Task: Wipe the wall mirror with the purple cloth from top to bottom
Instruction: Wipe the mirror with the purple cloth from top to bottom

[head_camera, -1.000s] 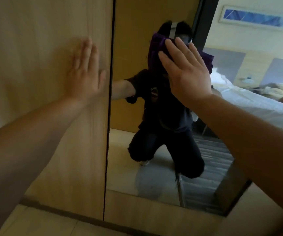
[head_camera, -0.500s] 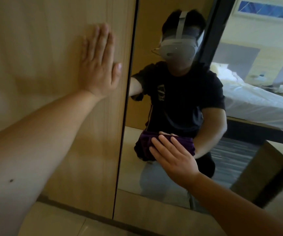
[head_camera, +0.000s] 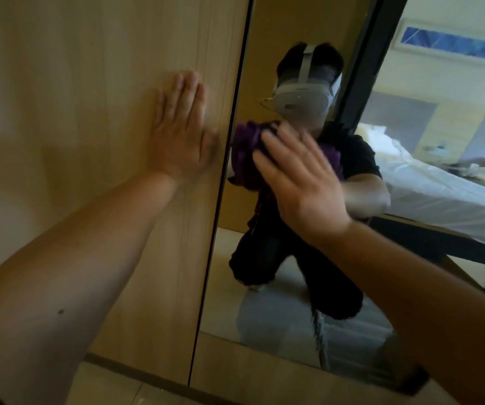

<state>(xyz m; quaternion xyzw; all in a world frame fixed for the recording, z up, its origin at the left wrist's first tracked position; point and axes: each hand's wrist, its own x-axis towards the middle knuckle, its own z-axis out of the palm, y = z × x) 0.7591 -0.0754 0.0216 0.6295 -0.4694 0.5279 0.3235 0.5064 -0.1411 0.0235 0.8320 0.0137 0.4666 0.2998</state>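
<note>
The tall wall mirror (head_camera: pixel 253 293) fills the middle and right of the view, its left edge against a wooden panel. My right hand (head_camera: pixel 299 182) presses the bunched purple cloth (head_camera: pixel 245 150) flat against the glass at mid height, near the mirror's left edge. Most of the cloth is hidden under my palm; purple folds stick out on the left and right. My left hand (head_camera: pixel 181 135) lies flat with fingers together on the wooden panel (head_camera: pixel 89 112), just left of the mirror's edge. The glass reflects a kneeling person in dark clothes.
The mirror's dark bottom frame (head_camera: pixel 294 369) sits just above the light floor (head_camera: pixel 118 387). A dark vertical frame (head_camera: pixel 364 59) runs up the right. Reflected in the glass are a bed with white sheets (head_camera: pixel 440 194) and a blue wall picture (head_camera: pixel 451 43).
My right hand with the cloth went from the top of the mirror down to low on the glass, then came back up to mid height. My left hand stayed flat on the wooden panel.
</note>
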